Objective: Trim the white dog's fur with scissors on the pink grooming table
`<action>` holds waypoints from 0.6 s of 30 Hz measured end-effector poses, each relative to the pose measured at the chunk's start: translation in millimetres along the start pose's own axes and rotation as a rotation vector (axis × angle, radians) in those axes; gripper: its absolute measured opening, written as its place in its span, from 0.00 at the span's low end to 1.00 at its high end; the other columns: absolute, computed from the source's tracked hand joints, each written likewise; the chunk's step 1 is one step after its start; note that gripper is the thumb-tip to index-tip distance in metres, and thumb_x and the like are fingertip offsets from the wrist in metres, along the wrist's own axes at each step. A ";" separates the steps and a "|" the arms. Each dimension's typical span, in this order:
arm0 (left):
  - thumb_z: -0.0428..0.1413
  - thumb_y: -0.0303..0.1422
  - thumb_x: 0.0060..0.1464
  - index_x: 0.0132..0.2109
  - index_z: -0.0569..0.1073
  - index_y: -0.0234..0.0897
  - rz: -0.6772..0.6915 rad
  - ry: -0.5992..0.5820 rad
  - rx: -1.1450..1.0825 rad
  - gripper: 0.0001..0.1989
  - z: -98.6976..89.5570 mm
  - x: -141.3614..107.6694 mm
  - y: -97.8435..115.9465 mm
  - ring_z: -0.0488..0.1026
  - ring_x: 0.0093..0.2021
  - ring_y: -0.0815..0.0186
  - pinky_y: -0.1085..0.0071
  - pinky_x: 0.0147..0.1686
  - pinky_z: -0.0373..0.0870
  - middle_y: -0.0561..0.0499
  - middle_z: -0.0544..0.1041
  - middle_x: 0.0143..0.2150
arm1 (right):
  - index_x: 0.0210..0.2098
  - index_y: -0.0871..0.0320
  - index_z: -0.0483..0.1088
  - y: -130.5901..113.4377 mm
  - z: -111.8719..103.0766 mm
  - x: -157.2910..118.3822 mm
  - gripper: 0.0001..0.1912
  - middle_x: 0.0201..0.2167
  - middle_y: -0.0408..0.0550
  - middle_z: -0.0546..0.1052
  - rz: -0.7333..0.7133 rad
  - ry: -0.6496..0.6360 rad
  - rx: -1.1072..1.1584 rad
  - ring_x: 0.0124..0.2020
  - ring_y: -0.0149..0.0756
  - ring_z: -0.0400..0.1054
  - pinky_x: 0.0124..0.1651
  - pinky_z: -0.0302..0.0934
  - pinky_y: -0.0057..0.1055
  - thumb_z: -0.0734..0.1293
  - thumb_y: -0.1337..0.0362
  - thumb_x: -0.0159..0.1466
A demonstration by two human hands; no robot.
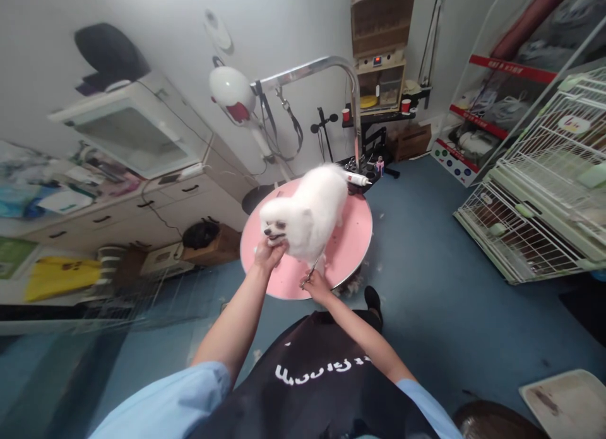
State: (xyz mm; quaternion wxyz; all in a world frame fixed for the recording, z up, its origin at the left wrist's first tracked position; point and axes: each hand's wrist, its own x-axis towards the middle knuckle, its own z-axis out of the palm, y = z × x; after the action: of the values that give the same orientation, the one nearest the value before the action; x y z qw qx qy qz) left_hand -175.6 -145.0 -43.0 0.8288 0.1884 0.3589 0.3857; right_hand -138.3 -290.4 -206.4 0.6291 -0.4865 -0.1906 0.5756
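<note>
A fluffy white dog (317, 202) stands on a round pink grooming table (350, 253), its head toward the left. My left hand (269, 256) is under its chin, fingers closed around the fur of the jaw. In my right hand (317, 287) is a pair of scissors (310, 274), blades pointing up by the dog's chest and front leg. Whether the blades touch the fur I cannot tell. Bits of cut hair lie on the table top.
A metal grooming arm (310, 69) with hanging straps rises behind the table. Near it are a white dryer (231, 89) and a white bottle (357, 179). Wire cages (544, 193) stand on the right, cabinets (175, 202) on the left. Hair clumps lie on the blue floor (416, 250).
</note>
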 end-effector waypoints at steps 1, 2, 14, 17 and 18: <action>0.50 0.21 0.58 0.30 0.67 0.34 0.006 0.007 0.013 0.09 0.5 -0.3 -0.4 0.63 0.16 0.77 0.80 0.21 0.66 0.59 0.65 0.19 | 0.41 0.52 0.58 -0.9 -0.3 0.4 0.22 0.31 0.39 0.70 -0.004 0.002 0.004 0.35 0.35 0.69 0.47 0.63 0.39 0.70 0.64 0.49; 0.51 0.21 0.58 0.30 0.67 0.35 0.011 0.018 0.020 0.09 1.0 -0.6 -0.6 0.65 0.18 0.76 0.80 0.21 0.66 0.58 0.67 0.20 | 0.42 0.52 0.58 -1.1 -0.7 0.6 0.22 0.31 0.40 0.70 -0.012 0.009 0.004 0.36 0.35 0.69 0.47 0.63 0.39 0.70 0.64 0.49; 0.48 0.19 0.59 0.30 0.67 0.34 0.013 -0.014 -0.012 0.11 -4.3 2.4 -0.2 0.61 0.16 0.78 0.80 0.21 0.64 0.58 0.66 0.18 | 0.39 0.53 0.58 -3.3 -2.9 1.2 0.21 0.31 0.39 0.71 -0.026 0.085 -0.088 0.35 0.33 0.68 0.46 0.63 0.36 0.69 0.63 0.49; 0.48 0.18 0.58 0.29 0.66 0.34 0.006 -0.005 -0.012 0.11 -4.5 2.3 0.0 0.62 0.17 0.77 0.79 0.21 0.64 0.57 0.66 0.19 | 0.39 0.53 0.57 -5.3 -3.0 0.8 0.19 0.30 0.39 0.70 -0.029 0.042 -0.062 0.34 0.33 0.68 0.44 0.63 0.35 0.68 0.62 0.50; 0.49 0.19 0.58 0.29 0.66 0.34 0.003 -0.008 -0.014 0.11 -4.8 2.4 0.0 0.62 0.17 0.76 0.79 0.21 0.64 0.57 0.66 0.19 | 0.39 0.53 0.57 -5.7 -3.0 0.7 0.19 0.31 0.39 0.70 -0.043 0.046 -0.070 0.35 0.33 0.68 0.44 0.63 0.36 0.68 0.62 0.50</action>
State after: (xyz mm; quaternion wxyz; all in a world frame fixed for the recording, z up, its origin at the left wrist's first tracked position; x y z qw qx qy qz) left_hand -178.1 -143.0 -47.3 0.8310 0.1847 0.3523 0.3889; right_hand -132.7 -290.1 -203.2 0.6280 -0.5172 -0.2064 0.5436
